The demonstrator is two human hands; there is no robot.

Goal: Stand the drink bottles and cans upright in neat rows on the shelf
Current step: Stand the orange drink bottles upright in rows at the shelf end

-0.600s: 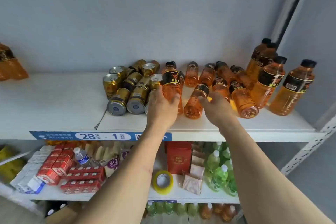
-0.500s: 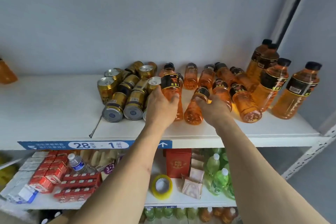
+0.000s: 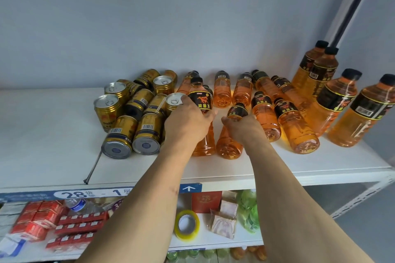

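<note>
On the white shelf [image 3: 49, 134] lie several small orange drink bottles with black labels and a heap of gold cans [image 3: 132, 111], some upright and some on their sides. My left hand [image 3: 188, 124] is closed around one small orange bottle [image 3: 202, 100], which stands nearly upright with its base on the shelf. Just to its right, my right hand [image 3: 243, 127] grips a second small bottle [image 3: 229, 145] that lies on its side, base toward me. Large orange bottles [image 3: 335, 100] stand upright at the right end.
More small bottles [image 3: 297, 128] lie on their sides right of my hands. A thin metal rod [image 3: 94, 166] lies near the shelf's front edge. The lower shelf holds red boxes [image 3: 42, 220], a tape roll [image 3: 186, 225] and green bottles [image 3: 249, 211].
The view has tilted down slightly. My left hand has brought its bottle more upright, and my right hand has settled on the lying bottle beside it.
</note>
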